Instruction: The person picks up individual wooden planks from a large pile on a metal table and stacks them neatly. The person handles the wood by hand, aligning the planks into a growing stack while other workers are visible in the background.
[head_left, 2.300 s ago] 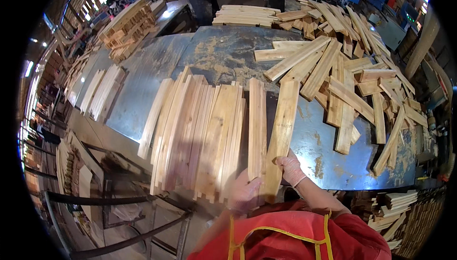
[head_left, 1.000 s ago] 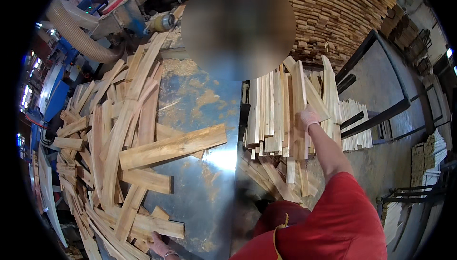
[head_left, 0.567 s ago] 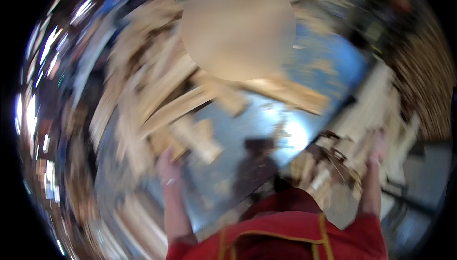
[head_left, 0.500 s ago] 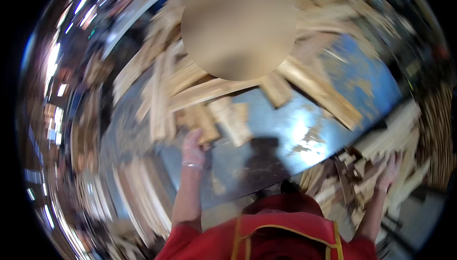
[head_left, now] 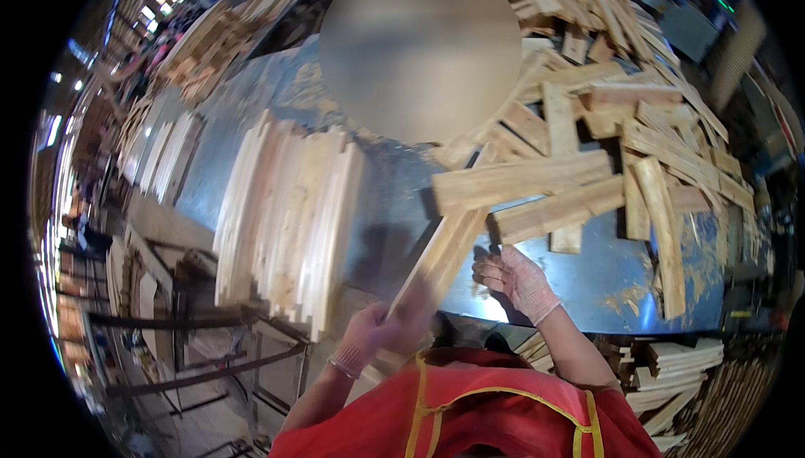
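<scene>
My left hand (head_left: pixel 369 334), in a pale knitted glove, is closed on the near end of a wooden board (head_left: pixel 446 248). That board slants up and away over the blue metal table, and its near end is blurred by motion. My right hand (head_left: pixel 517 280), also gloved, is over the table with its fingers apart and slightly curled, holding nothing. Just beyond it is the end of another short board (head_left: pixel 558 209). A third board (head_left: pixel 521 179) lies across the far part of the held one.
A neat stack of long boards (head_left: pixel 289 215) stands on the left of the table (head_left: pixel 390 198). A loose heap of boards (head_left: pixel 641 101) covers the far right, with sawdust about. A metal frame (head_left: pixel 197 320) stands at lower left; more boards (head_left: pixel 671 378) are piled at lower right.
The view has swung left, bringing the board stack further in. My right hand has left the offcuts at lower right and come over the table. My left hand now grips a slanting board.
</scene>
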The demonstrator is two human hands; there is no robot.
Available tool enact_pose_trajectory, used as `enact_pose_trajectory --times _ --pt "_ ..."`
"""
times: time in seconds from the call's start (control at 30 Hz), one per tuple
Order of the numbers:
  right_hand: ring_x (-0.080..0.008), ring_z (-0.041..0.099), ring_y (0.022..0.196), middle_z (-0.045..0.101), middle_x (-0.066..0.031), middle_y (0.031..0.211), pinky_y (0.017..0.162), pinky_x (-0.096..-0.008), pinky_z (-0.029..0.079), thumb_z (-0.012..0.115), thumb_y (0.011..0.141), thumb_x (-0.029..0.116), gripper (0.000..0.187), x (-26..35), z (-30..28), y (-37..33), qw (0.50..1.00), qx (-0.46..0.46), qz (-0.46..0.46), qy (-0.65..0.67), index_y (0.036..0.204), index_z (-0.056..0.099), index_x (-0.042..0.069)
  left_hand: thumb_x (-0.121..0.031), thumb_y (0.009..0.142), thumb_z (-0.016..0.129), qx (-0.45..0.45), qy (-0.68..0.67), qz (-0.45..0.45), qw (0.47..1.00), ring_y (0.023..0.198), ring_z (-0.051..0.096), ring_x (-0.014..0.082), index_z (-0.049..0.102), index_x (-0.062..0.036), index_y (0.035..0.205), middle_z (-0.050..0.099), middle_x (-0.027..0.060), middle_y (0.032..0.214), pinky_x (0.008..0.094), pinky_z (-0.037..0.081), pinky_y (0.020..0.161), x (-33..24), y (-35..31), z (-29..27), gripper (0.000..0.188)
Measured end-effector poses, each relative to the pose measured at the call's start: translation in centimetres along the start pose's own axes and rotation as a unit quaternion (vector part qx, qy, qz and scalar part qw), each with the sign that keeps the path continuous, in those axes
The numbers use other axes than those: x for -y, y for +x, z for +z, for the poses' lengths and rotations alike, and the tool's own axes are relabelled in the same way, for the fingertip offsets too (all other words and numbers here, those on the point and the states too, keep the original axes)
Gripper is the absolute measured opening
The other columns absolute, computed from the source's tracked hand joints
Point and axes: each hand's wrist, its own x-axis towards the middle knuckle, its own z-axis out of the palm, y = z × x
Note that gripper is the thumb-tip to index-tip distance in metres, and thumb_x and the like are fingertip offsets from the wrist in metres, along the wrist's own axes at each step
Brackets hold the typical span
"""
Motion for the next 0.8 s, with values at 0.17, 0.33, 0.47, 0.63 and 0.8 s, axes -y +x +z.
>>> enact_pose_trajectory --times 0.17,0.33,0.47,0.63,0.8 --pt "-0.0097 0.052 0.082 0.054 0.0035 0.096 0.069 -0.0218 0.043 0.072 0.102 0.025 0.031 -6.3 10.4 7.2 0.983 0.139 0.091 -0.083 0.126 0.060 0.011 -0.017 0.085 0.075 -0.135 0.174 0.031 0.975 0.070 0.063 0.0148 0.071 -0.0041 0.103 0.066 0.0041 0.076 0.0361 0.051 0.064 4.4 -3.3 -5.9 0.023" --pt "-0.0163 0.065 0.111 0.067 -0.0104 0.131 0.093 -0.0285 0.053 0.072 0.103 0.027 0.077 -9.3 11.8 11.8 0.955 0.127 0.075 -0.256 0.164 0.037 -0.003 -0.033 0.090 0.069 -0.283 0.519 0.038 0.806 0.074 0.073 0.0316 0.068 -0.0105 0.089 0.073 0.0111 0.082 0.0522 0.055 0.065 4.6 -0.3 -8.3 0.023" --pt "-0.0231 0.059 0.133 0.063 -0.0178 0.147 0.112 -0.0352 0.047 0.072 0.103 0.030 0.075 -3.9 8.9 10.4 0.917 0.037 -0.074 -0.391 0.160 0.041 -0.007 -0.040 0.090 0.070 -0.295 0.639 0.078 0.706 0.110 0.068 0.0338 0.073 -0.0115 0.105 0.074 0.0129 0.113 0.0536 0.054 0.088 3.8 1.0 -11.2 0.032" --pt "-0.0259 0.056 0.141 0.058 -0.0213 0.153 0.119 -0.0359 0.042 0.066 0.104 0.022 0.068 9.4 1.4 11.3 0.839 -0.078 -0.213 -0.495 0.160 0.041 -0.007 -0.042 0.090 0.072 -0.378 0.617 0.122 0.679 0.138 0.052 0.0412 0.067 -0.0085 0.137 0.062 0.0188 0.143 0.0597 0.038 0.116 5.4 3.6 -10.1 0.058" --pt "-0.0366 0.051 0.147 0.059 -0.0191 0.154 0.122 -0.0416 0.041 0.072 0.094 0.024 0.073 23.7 -5.2 12.3 0.620 -0.311 -0.258 -0.673 0.160 0.046 0.005 -0.035 0.083 0.078 -0.211 0.602 0.246 0.730 0.146 0.043 0.0404 0.058 -0.0055 0.144 0.053 0.0181 0.152 0.0572 0.035 0.121 -1.7 10.3 -1.8 0.071"
